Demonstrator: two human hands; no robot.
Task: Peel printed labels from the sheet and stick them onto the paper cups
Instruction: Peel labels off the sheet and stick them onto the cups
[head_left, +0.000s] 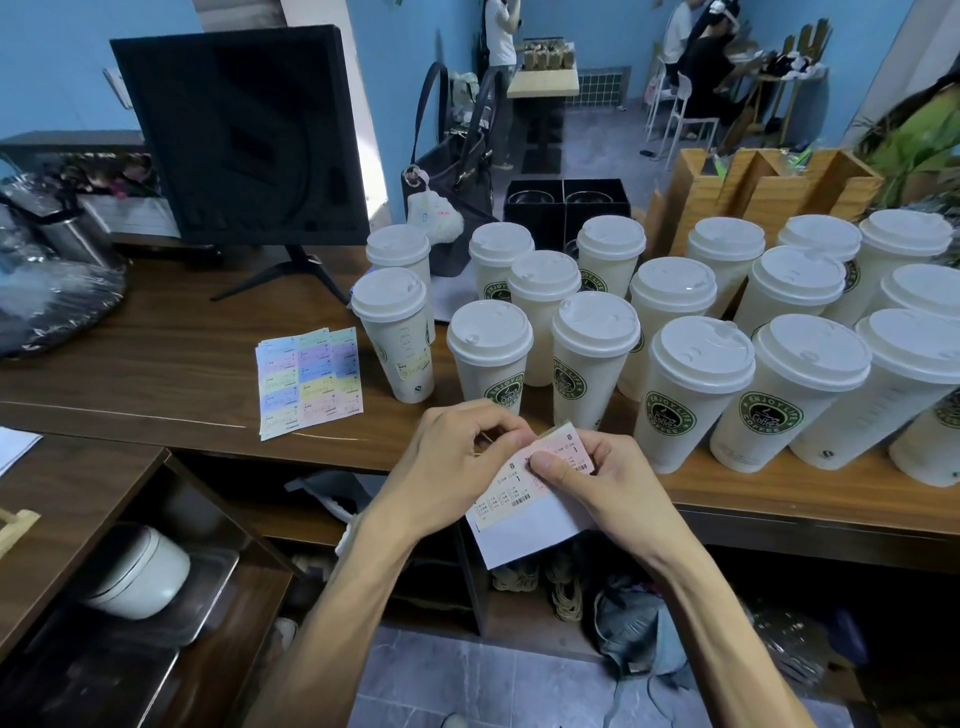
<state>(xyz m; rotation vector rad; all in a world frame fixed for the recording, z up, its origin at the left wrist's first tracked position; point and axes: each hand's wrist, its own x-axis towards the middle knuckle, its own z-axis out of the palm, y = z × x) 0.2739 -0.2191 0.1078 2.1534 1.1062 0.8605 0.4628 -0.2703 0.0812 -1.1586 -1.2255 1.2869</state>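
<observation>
Label sheet (524, 512), flat paper, pinched by hands.

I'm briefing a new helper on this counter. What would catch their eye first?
A crowd of lidded paper cups with green coffee logos fills the right of the wooden counter. In front, the left hand and right hand pinch a label strip at the counter's edge. A pastel label sheet lies left of the cups, before a dark monitor.
</observation>
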